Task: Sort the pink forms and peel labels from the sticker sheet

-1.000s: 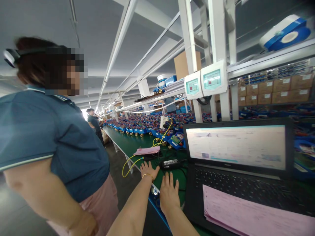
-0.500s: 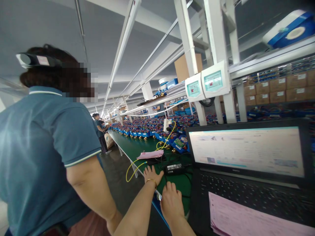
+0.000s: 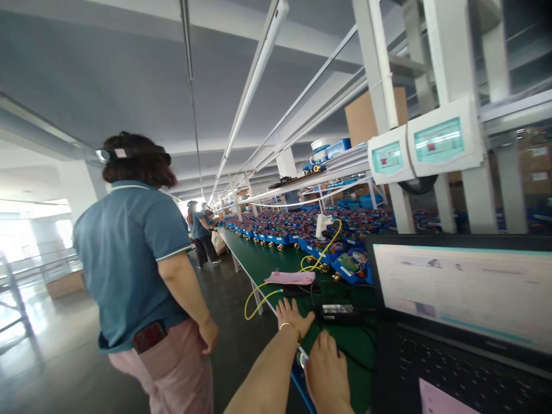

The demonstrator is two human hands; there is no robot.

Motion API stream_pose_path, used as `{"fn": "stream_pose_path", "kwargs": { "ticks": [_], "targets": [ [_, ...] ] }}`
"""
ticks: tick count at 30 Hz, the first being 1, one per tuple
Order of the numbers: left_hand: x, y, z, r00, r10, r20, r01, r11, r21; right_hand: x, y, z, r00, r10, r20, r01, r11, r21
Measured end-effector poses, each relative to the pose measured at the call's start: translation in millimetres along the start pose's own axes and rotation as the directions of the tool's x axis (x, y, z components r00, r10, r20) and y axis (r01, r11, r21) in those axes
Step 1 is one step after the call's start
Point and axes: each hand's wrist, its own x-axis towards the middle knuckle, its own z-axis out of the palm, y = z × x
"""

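My left hand (image 3: pixel 291 315), with a thin bracelet at the wrist, lies flat with fingers spread on the green bench (image 3: pixel 259 261), near its front edge. It holds nothing. A black power adapter (image 3: pixel 337 312) sits just right of its fingertips. My right hand (image 3: pixel 325 369) rests palm down on the bench edge with the fingers curled together, just left of an open black laptop (image 3: pixel 461 322). A small round metal part (image 3: pixel 303 359) shows between my two hands.
A co-worker in a blue polo shirt (image 3: pixel 129 253) stands in the aisle on the left, back turned. A pink paper (image 3: pixel 291 278) and yellow cable (image 3: pixel 263 296) lie beyond my hands. Rows of blue meters (image 3: pixel 276 236) fill the bench's far side. More people (image 3: pixel 200 230) stand farther down.
The view has swung left and up. The co-worker has turned away and stepped farther off into the aisle. My right hand's fingers have curled in; both hands stay on the bench.
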Motion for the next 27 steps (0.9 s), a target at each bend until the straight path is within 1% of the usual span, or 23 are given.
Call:
{"fn": "stream_pose_path", "kwargs": {
  "ticks": [3,5,8,11,20,27],
  "targets": [
    [-0.5,-0.8,2.0,1.0,0.005,-0.005,-0.005,1.0,-0.018,7.1,4.8,0.8,0.998,0.034,0.058,-0.035,0.999,0.018],
    [-0.4,-1.3,3.3,1.0,0.007,-0.003,-0.007,1.0,-0.029,9.5,7.4,0.9,0.996,0.056,0.073,-0.058,0.998,0.024],
    [-0.1,-2.1,4.7,1.0,0.011,0.002,-0.011,0.999,-0.041,8.4,8.4,1.8,0.997,0.072,0.038,-0.071,0.997,-0.011],
    [-0.2,-2.8,5.0,1.0,0.012,0.001,-0.012,0.999,-0.043,5.0,7.4,4.1,0.998,0.055,-0.003,-0.055,0.998,-0.042],
    [-0.3,-2.9,6.0,1.0,0.013,0.002,-0.013,1.0,-0.021,1.3,8.2,10.5,0.997,0.015,-0.075,-0.017,1.0,-0.021],
    [-0.7,-1.9,2.4,1.0,0.012,0.01,-0.012,1.0,-0.012,1.1,6.2,10.0,0.994,0.031,-0.103,-0.034,0.999,-0.032]
  ]
}}
